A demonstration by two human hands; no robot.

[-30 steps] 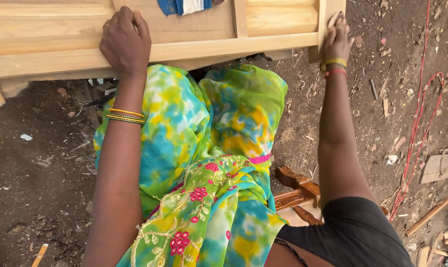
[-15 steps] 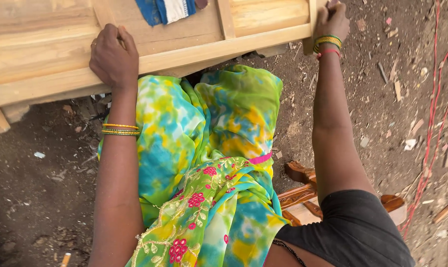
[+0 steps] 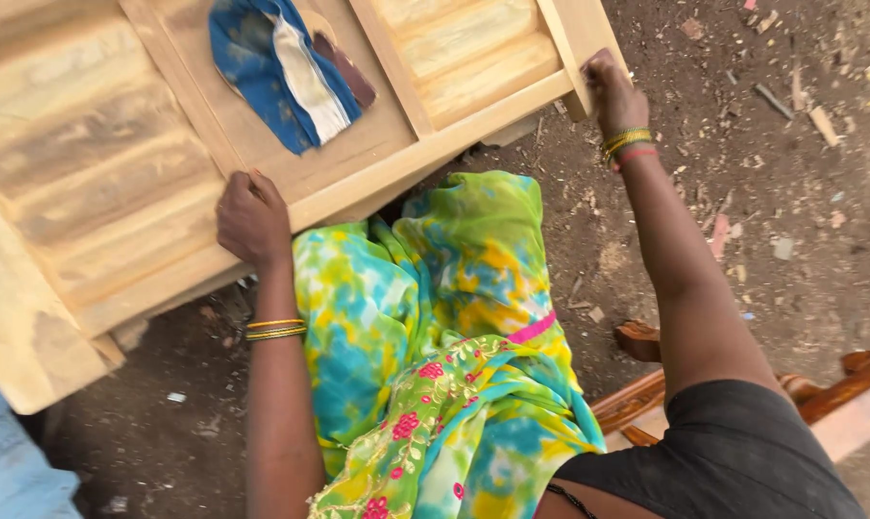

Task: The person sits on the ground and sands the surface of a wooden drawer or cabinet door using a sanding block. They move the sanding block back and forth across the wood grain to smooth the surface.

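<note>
While gripped at both ends: wooden panel frame (image 3: 262, 173), flat, above lap
Left hand (image 3: 252, 219): curled over near rail
Right hand (image 3: 612, 91): clasping corner post
On panel: blue cloth (image 3: 271, 72)
Ground (image 3: 790, 192): dirt, wood chips

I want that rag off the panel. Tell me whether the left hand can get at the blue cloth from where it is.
Probably yes. The left hand grips the wooden panel's near edge, and the blue cloth lies on top just beyond it with nothing between. The hand would have to let go first.
</note>
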